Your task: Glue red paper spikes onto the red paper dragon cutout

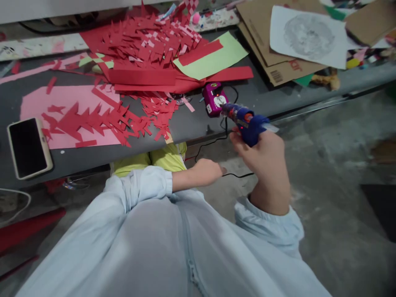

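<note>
My right hand point(262, 150) is wrapped round a blue hot glue gun point(247, 119), with a clear glue stick poking out of its back. Its nozzle points left at the edge of a purple power socket box point(215, 99) on the table; whether they touch I cannot tell. Below the table edge, my left hand point(207, 171) is closed, and a black cord point(238, 176) comes out at its fingers. The inside of that grip is hidden. Cut red paper pieces point(89, 119) lie left of the box on a pink sheet point(31, 99).
A phone point(29, 148) lies at the left of the grey table point(148, 144). Behind are a heap of red paper cuttings point(148, 41), a light green sheet point(229, 51), cardboard point(260, 41) and a printed white sheet point(278, 41). Concrete floor point(328, 165) shows at right.
</note>
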Action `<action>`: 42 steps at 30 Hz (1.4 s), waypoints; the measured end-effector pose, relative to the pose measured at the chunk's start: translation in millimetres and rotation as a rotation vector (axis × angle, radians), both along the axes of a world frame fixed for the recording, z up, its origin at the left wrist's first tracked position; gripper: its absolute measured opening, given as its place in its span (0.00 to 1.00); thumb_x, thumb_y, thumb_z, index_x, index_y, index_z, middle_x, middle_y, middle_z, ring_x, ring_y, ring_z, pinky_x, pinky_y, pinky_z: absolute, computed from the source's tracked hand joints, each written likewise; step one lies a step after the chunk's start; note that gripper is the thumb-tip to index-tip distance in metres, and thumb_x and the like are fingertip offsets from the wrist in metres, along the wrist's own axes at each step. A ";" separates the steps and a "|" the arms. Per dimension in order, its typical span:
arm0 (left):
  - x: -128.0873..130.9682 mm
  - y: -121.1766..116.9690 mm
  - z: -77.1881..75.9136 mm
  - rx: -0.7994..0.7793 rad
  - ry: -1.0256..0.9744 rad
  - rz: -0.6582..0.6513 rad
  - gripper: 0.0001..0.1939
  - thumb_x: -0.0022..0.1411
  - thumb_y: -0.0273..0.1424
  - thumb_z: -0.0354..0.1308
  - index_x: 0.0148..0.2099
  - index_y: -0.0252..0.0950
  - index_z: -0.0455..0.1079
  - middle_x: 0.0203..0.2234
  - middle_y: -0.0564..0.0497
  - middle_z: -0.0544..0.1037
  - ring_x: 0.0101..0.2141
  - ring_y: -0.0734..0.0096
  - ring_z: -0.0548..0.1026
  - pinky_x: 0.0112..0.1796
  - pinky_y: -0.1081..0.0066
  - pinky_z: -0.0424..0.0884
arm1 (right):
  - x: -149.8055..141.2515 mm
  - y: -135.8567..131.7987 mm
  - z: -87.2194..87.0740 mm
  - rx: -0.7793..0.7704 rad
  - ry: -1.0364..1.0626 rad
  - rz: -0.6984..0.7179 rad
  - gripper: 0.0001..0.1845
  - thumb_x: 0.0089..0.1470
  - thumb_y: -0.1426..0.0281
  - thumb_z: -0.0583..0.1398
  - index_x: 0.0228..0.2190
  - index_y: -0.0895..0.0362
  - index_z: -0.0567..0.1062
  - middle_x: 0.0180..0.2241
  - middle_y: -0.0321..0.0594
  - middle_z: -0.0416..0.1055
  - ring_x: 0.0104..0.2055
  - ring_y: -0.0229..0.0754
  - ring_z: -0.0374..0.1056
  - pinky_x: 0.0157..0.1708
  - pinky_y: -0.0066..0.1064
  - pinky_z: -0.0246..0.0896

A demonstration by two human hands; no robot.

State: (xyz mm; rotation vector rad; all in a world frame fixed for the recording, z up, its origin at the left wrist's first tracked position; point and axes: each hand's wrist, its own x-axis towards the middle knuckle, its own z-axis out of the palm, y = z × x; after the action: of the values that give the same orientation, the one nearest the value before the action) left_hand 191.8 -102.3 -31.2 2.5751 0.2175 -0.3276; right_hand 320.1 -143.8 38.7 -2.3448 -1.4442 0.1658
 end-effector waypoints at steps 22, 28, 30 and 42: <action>-174.0 64.8 60.0 -0.155 0.019 0.392 0.15 0.71 0.38 0.53 0.53 0.39 0.77 0.42 0.49 0.85 0.37 0.67 0.82 0.34 0.73 0.66 | -79.9 74.7 -38.0 -0.282 -0.293 0.166 0.21 0.62 0.62 0.57 0.48 0.66 0.69 0.40 0.63 0.75 0.39 0.56 0.72 0.30 0.37 0.53; -205.3 68.7 62.8 -0.174 -0.027 0.581 0.14 0.70 0.36 0.54 0.50 0.40 0.77 0.39 0.52 0.85 0.35 0.71 0.80 0.34 0.74 0.65 | -78.1 75.2 -28.7 -0.251 -0.289 0.232 0.24 0.61 0.63 0.58 0.53 0.67 0.70 0.44 0.63 0.72 0.45 0.60 0.68 0.39 0.41 0.58; -214.8 69.3 62.5 -0.155 -0.045 0.669 0.12 0.68 0.35 0.55 0.46 0.40 0.79 0.34 0.53 0.84 0.33 0.71 0.79 0.33 0.74 0.64 | -79.0 72.6 -22.6 -0.208 -0.284 0.223 0.23 0.62 0.63 0.57 0.52 0.66 0.71 0.43 0.61 0.72 0.44 0.58 0.67 0.39 0.41 0.58; -250.7 74.7 47.9 0.118 -0.005 1.102 0.09 0.65 0.36 0.59 0.35 0.38 0.76 0.28 0.53 0.81 0.28 0.70 0.75 0.29 0.72 0.58 | -126.9 89.0 -14.6 -0.057 -0.020 0.437 0.19 0.63 0.59 0.56 0.30 0.55 0.81 0.25 0.41 0.68 0.28 0.41 0.63 0.27 0.32 0.45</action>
State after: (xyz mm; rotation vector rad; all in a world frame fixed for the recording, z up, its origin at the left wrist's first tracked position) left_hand -58.9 -27.6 16.7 2.1496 1.5720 0.1165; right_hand 193.2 -54.8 24.1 -2.0427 -1.9676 0.3021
